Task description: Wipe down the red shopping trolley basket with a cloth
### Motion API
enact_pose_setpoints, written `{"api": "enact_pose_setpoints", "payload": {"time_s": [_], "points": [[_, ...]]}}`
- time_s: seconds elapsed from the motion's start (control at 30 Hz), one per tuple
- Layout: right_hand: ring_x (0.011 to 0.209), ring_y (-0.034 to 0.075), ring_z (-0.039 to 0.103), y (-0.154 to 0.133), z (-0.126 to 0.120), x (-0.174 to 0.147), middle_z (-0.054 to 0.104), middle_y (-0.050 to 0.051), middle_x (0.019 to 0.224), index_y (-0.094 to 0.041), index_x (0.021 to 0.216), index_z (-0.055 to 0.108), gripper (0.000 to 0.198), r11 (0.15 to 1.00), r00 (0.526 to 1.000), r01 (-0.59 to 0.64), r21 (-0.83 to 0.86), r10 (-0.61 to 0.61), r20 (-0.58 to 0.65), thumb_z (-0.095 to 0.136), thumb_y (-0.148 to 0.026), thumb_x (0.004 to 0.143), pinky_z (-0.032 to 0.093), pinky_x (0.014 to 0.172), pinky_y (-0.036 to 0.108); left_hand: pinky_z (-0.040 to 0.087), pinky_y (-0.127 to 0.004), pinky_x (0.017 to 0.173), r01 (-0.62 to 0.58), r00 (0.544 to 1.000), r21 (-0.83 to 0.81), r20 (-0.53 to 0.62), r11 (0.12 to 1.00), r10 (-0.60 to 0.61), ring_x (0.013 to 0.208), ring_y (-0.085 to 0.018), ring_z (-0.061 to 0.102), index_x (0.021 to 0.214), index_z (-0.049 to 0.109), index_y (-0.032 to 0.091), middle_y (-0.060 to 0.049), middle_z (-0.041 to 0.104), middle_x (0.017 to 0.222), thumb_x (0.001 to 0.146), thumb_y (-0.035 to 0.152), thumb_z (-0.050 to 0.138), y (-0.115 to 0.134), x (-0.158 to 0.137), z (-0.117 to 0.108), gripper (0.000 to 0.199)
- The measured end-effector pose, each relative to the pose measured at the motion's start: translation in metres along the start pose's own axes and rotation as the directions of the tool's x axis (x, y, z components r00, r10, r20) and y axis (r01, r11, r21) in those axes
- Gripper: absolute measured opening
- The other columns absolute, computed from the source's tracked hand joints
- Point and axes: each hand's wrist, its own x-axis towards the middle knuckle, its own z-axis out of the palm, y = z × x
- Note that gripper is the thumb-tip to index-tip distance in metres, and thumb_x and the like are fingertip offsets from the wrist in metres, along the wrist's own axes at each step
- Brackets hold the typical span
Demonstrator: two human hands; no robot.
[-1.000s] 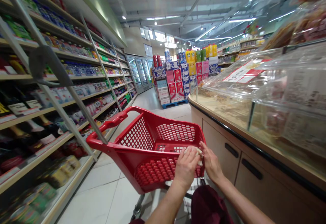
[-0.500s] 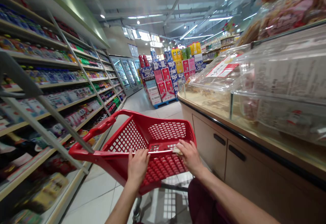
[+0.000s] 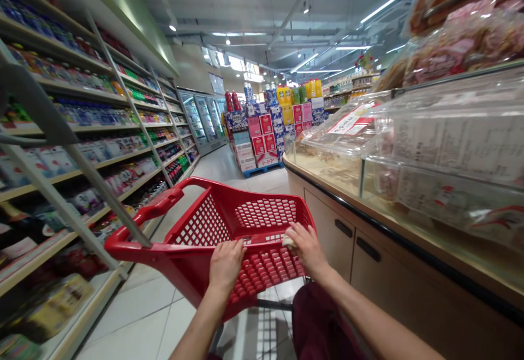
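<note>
A red plastic shopping cart (image 3: 196,264) with lattice walls stands in front of me, seen side-on. My left hand (image 3: 226,261) is closed over the cart's near rim, its fingertips hooked inside. Farther right on the same rim rests my right hand (image 3: 306,245), its fingers curled over the edge. A small crumpled whitish piece (image 3: 288,241), perhaps tissue or paper, pokes out under the right fingers. The cart's basket shows no goods in the part I can see. A grey metal bar rises from the cart's left end.
Drink shelves (image 3: 77,130) line the left side. Close on the right runs a wooden counter (image 3: 327,223) with clear plastic packs (image 3: 462,141) of food. Ahead are stacked drink cartons (image 3: 262,141) on a blue pallet (image 3: 262,169), with glass-door fridges (image 3: 202,119) behind.
The view has shifted a little; the counter and its packs sit slightly farther left in view. Both hands remain on the cart's rim.
</note>
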Motion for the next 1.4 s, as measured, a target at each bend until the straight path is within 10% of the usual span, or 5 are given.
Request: {"api": "enact_pose_setpoints", "payload": {"time_s": [0.13,0.37,0.53,1.03,1.4], "points": [[0.118,0.023,0.041,0.021,-0.003,-0.009,0.049,0.011,0.124,-0.018,0.11,0.054,0.04,0.976,0.975,-0.21,-0.052,0.205,-0.089,0.036,-0.008,0.077,0.026,0.097,0.052,0.036,-0.031,0.075,0.023,1.0,0.01,0.01,1.0,-0.023,0.079,-0.018,0.055,0.095,0.059,0.021,-0.004,0.065,0.084,0.084,0.026,0.034,0.004,0.002,0.003,0.027],[0.12,0.019,0.039,-0.001,0.013,-0.005,0.048,0.007,0.126,-0.021,0.114,0.053,0.042,0.997,0.996,0.067,-0.024,-0.069,-0.062,0.039,-0.007,0.077,0.028,0.1,0.043,0.036,-0.031,0.073,0.007,0.997,0.064,0.073,0.998,-0.012,0.077,-0.019,0.055,0.095,0.059,0.021,-0.004,0.065,0.081,0.084,0.026,0.033,0.007,0.006,0.001,0.028],[0.117,0.02,0.043,0.038,-0.005,-0.018,0.05,0.01,0.123,-0.018,0.114,0.053,0.04,0.983,0.98,-0.152,-0.099,0.136,-0.148,0.037,-0.009,0.079,0.03,0.097,0.047,0.037,-0.033,0.072,0.019,0.993,0.064,0.113,0.998,-0.026,0.076,-0.02,0.056,0.091,0.06,0.019,-0.005,0.064,0.079,0.084,0.025,0.033,0.015,0.008,-0.004,0.028],[0.116,0.02,0.043,0.057,0.01,-0.025,0.051,0.008,0.123,-0.021,0.118,0.05,0.042,0.984,0.939,0.02,-0.175,-0.079,-0.335,0.038,-0.011,0.079,0.031,0.097,0.043,0.028,-0.041,0.098,-0.037,0.998,-0.029,-0.047,0.999,0.035,0.114,-0.02,0.045,0.116,0.05,0.014,-0.008,0.053,0.121,0.078,0.009,0.032,0.03,0.002,0.017,0.042],[0.118,0.018,0.042,0.011,0.024,-0.031,0.055,0.006,0.119,-0.02,0.112,0.055,0.038,0.965,0.916,0.219,-0.143,-0.254,-0.311,0.037,-0.008,0.081,0.028,0.099,0.041,0.02,-0.046,0.102,0.07,0.998,0.117,-0.011,0.991,-0.069,0.121,-0.026,0.036,0.12,0.044,0.005,-0.014,0.045,0.128,0.075,0.016,0.035,-0.019,-0.018,-0.006,0.047]]}}
